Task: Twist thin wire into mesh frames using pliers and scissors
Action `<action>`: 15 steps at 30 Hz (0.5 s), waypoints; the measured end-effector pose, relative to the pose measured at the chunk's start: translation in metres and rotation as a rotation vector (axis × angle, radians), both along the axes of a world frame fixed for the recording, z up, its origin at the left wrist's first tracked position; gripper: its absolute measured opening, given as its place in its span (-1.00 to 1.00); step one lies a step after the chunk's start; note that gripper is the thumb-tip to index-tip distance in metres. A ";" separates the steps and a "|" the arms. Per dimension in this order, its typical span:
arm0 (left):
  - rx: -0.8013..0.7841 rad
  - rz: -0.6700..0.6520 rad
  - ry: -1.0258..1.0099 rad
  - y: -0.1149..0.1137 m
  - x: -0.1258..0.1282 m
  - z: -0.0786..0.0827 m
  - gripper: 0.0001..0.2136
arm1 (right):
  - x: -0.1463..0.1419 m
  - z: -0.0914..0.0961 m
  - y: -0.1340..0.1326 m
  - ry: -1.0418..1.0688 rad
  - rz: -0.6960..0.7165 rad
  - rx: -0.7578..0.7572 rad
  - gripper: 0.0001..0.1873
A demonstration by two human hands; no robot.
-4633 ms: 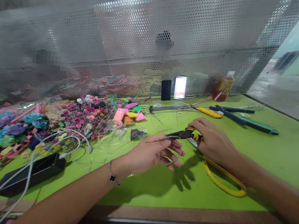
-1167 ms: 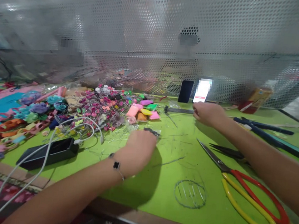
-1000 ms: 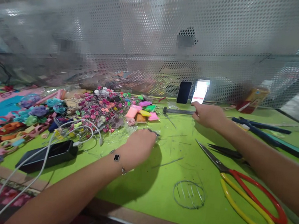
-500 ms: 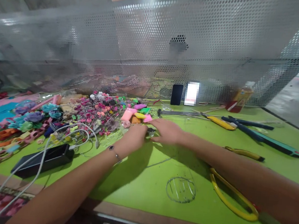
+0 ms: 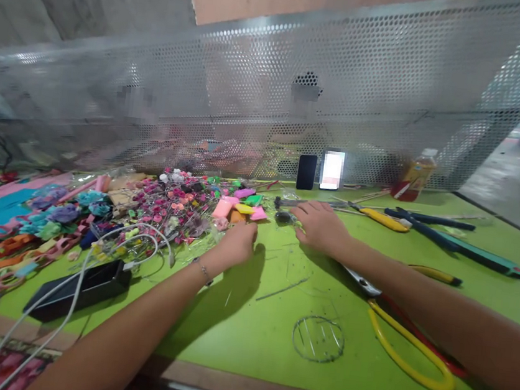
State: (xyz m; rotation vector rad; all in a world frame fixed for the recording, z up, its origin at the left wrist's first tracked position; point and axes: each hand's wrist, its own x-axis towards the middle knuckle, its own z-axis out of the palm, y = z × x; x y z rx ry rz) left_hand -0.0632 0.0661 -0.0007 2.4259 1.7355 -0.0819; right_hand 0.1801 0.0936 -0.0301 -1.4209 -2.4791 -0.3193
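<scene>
My left hand (image 5: 237,242) rests on the green table (image 5: 244,337) with its fingers curled under, right beside a heap of small pink flower pins (image 5: 165,200). What it holds is hidden. My right hand (image 5: 321,225) lies palm down, fingers stretched out. Its fingertips touch a small dark packet (image 5: 283,218) near some coloured blocks (image 5: 236,207). A round wire ring (image 5: 317,338) lies nearer me, apart from both hands.
Yellow and red handled scissors (image 5: 409,365) lie under my right forearm, yellow pliers (image 5: 435,275) beside them. Big blue shears (image 5: 452,239), a bottle (image 5: 413,175) and two phones (image 5: 319,172) stand further back. A black power bank (image 5: 83,287) with white cables is left. A perforated metal screen (image 5: 262,95) has people behind it.
The pliers and wire ring were put down. My right hand reached to the back, met my left hand at the dark packet, and now the hands have parted, the right one moving further back.
</scene>
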 end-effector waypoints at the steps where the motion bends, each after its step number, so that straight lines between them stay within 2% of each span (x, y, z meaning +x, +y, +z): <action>1: -0.009 0.003 0.003 0.001 -0.001 0.001 -0.74 | 0.004 -0.001 -0.005 -0.016 0.007 0.009 -0.55; 10: 0.014 0.082 0.075 -0.002 0.000 0.010 -0.80 | 0.038 0.019 -0.050 -0.002 0.039 0.074 -0.58; 15: 0.031 0.100 0.088 -0.004 0.005 0.010 -0.73 | 0.055 0.019 -0.067 -0.008 -0.004 0.107 -0.60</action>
